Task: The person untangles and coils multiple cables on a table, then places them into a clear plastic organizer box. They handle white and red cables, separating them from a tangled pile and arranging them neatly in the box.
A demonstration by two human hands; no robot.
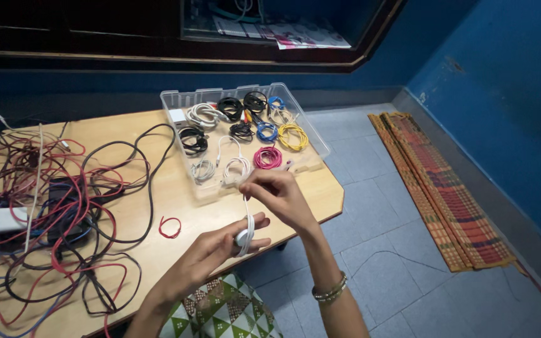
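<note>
Head view shows the left hand (220, 244) held flat with a white cable (245, 228) looped round its fingers, while the right hand (280, 194) pinches the cable's free end just above, fingers closed narrow on it. Winding looks part done, judging by the few turns on the hand; the next turn would call for steady tension so the loops stay put. At 12 o'clock from the hands, a clear plastic tray (317, 141) on the counter (158, 206) holds coiled cables in black, white, blue, yellow and pink. At 9 o'clock lies a tangle of red and black wires (64, 206).
</note>
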